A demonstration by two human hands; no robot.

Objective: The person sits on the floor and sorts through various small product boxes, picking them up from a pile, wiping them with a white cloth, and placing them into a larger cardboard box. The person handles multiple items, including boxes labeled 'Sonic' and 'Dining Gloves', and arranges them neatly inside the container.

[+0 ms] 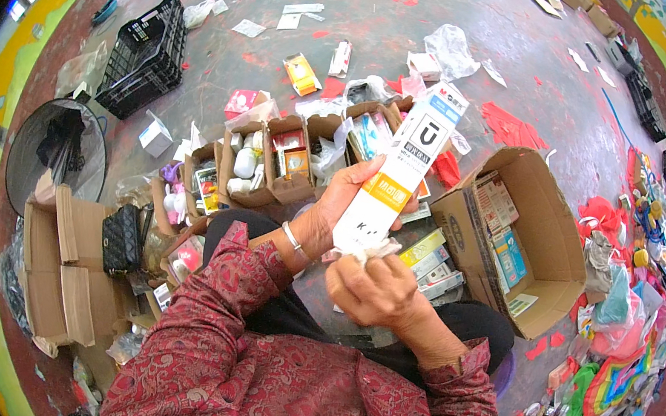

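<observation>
Your floor [238,65], grey with red patches, carries a black crate [149,75] near its left edge and a jumbled heap [619,337] along its right edge. Before you stand small open boxes [251,197] and a large carton [466,241], with a yellow box [302,74] and clear plastic bag [451,49] beyond.

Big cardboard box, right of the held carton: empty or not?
Not empty. Small packages show inside the open cardboard box, mostly along its left side; bare cardboard shows to their right.
</observation>
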